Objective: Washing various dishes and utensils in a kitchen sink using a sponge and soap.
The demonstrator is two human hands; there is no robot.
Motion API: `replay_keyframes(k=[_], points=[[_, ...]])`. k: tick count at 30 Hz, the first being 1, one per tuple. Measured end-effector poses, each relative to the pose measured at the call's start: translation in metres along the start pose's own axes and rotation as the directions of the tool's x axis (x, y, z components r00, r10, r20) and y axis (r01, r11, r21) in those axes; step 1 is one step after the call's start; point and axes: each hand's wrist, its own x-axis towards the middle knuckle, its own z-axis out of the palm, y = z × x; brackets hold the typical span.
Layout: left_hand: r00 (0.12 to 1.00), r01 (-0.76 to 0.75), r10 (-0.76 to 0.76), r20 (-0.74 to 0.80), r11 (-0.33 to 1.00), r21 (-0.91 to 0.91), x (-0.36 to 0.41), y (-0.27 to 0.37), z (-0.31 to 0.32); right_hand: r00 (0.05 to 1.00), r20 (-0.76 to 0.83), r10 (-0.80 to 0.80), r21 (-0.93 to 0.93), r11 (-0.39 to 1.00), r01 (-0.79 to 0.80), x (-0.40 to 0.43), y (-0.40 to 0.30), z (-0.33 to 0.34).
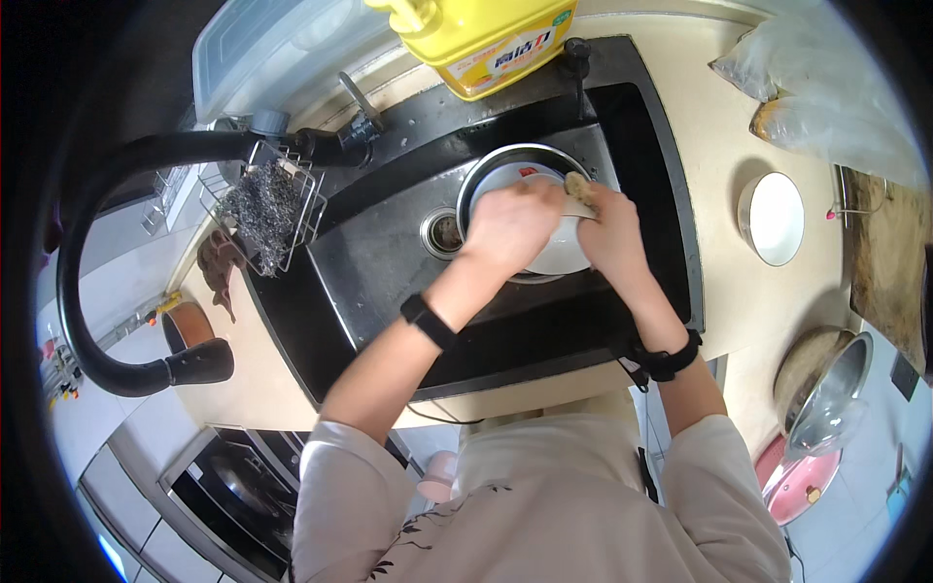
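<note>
Below me in the black sink (372,255), a round metal basin (510,151) holds white dishware (565,249) with a red mark near its far side. My left hand (517,222) is closed at the rim of a white dish (583,210), its fingers mostly hidden. Facing it, my right hand (614,229) grips a small tan sponge-like scrubber (579,186) against that same rim. Both hands are over the basin, nearly touching. How many dishes are stacked there I cannot tell.
Left of the sink arches a black faucet (73,240), beside a wire rack (310,211) holding steel wool (264,208). A yellow detergent jug (488,51) stands behind. On the right counter are a white bowl (776,218), a cutting board (885,255), plastic bags (838,95) and metal bowls (838,379).
</note>
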Motion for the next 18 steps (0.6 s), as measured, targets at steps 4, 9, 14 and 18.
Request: replay_keyframes(k=[4,9,14,18], points=[[0.763,0.644,-0.623,0.175,0.706,-0.294,-0.038,0.012,0.008,0.984,0.046,0.172,0.248,0.952,-0.178,0.004,0.008,-0.018],[0.922,0.320,-0.281,0.267,0.940,-0.115,-0.017,0.006,0.015,1.000,0.018,-0.007,-0.121,0.993,0.009,0.000,-0.003,-0.008],[0.989,-0.041,0.040,0.139,0.999,0.007,0.018,0.007,0.001,0.993,0.108,-0.038,-0.097,0.994,0.049,0.006,0.002,-0.011],[0.770,0.621,-0.614,0.177,0.656,-0.430,-0.021,0.004,0.005,0.940,0.316,0.130,0.342,0.908,-0.241,0.009,0.001,-0.027]])
